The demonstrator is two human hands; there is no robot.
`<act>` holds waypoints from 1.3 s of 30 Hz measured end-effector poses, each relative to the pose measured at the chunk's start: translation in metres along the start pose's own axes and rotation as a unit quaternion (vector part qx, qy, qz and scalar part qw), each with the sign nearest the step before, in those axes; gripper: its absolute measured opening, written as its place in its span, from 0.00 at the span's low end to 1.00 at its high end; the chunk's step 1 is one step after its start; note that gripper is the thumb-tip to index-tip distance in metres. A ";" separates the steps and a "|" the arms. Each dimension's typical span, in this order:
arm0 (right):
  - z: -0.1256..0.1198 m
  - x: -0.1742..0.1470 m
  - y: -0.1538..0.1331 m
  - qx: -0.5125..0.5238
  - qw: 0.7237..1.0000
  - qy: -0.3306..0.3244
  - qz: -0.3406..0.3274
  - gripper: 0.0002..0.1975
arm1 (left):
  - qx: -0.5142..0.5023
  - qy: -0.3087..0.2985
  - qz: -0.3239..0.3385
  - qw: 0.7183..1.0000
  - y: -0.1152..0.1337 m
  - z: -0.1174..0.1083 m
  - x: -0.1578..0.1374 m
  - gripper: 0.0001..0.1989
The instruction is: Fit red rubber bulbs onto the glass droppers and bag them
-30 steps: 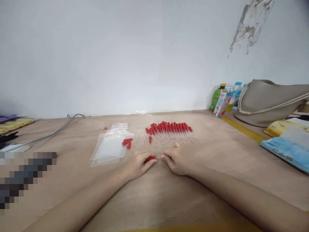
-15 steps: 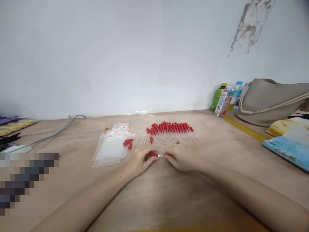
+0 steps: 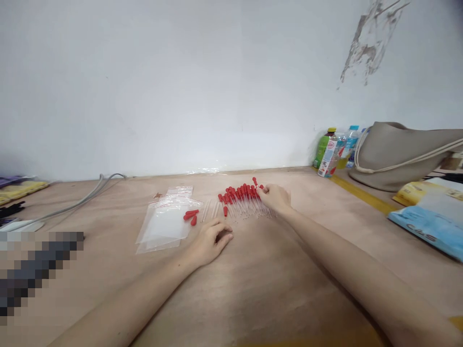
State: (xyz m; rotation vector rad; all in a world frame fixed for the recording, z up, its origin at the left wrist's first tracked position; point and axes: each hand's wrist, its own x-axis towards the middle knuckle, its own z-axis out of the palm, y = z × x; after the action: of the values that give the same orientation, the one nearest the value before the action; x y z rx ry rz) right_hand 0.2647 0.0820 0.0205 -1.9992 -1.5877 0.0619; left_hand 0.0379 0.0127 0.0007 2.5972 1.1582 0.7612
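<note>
My right hand (image 3: 277, 197) is over the right end of a row of glass droppers (image 3: 246, 195) with red rubber bulbs. Its thumb and fingers pinch one dropper (image 3: 255, 181), whose red bulb sticks out beyond the fingertips. The hand hides the droppers beneath it. Resting on the table, my left hand (image 3: 213, 241) holds nothing, with thumb and fingers apart. Several loose red bulbs (image 3: 191, 215) lie beyond it to the left, and another red bulb (image 3: 225, 211) sits by the row. Bare glass tubes (image 3: 210, 210) lie between them.
Clear zip bags (image 3: 164, 221) overlap on the left of the table (image 3: 253, 299). A grey cable (image 3: 83, 195) runs farther left. Drink bottles (image 3: 327, 154), a grey bag (image 3: 394, 156) and a blue packet (image 3: 423, 229) are on the right. A white wall stands behind.
My right hand has moved away from my left, up to the dropper row, with the dropper. My left hand has let go of its red bulb and stayed in place.
</note>
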 end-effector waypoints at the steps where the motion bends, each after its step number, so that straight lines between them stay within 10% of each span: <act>1: 0.005 0.000 -0.003 -0.007 1.000 -0.004 -0.001 0.17 | -0.001 -0.002 -0.003 1.000 0.001 -0.001 0.000 0.06; 7: 0.020 -0.008 -0.010 -0.032 0.999 0.007 -0.025 0.16 | 0.003 -0.002 -0.012 1.000 0.001 -0.001 0.000 0.06; 14: 0.033 -0.037 -0.053 -0.007 0.978 -0.004 -0.211 0.14 | -0.002 0.004 -0.003 1.000 0.001 0.001 0.000 0.07; 21: 0.043 -0.049 -0.072 -0.060 0.966 -0.020 -0.249 0.16 | 0.075 0.131 -0.045 0.988 -0.025 0.001 0.003 0.08; 29: 0.045 -0.049 -0.062 0.076 0.974 -0.031 -0.210 0.09 | 0.243 0.159 -0.113 0.950 -0.041 -0.008 0.009 0.12; 39: 0.016 -0.079 0.005 0.263 0.907 -0.047 -0.325 0.05 | 0.263 0.136 -0.086 0.951 -0.034 -0.005 0.013 0.09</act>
State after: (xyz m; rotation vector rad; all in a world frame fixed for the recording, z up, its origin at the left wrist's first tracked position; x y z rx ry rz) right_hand 0.2404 0.0163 -0.0199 -1.0154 -1.9648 0.2957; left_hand 0.0211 0.0447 -0.0032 2.7957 1.8680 0.8924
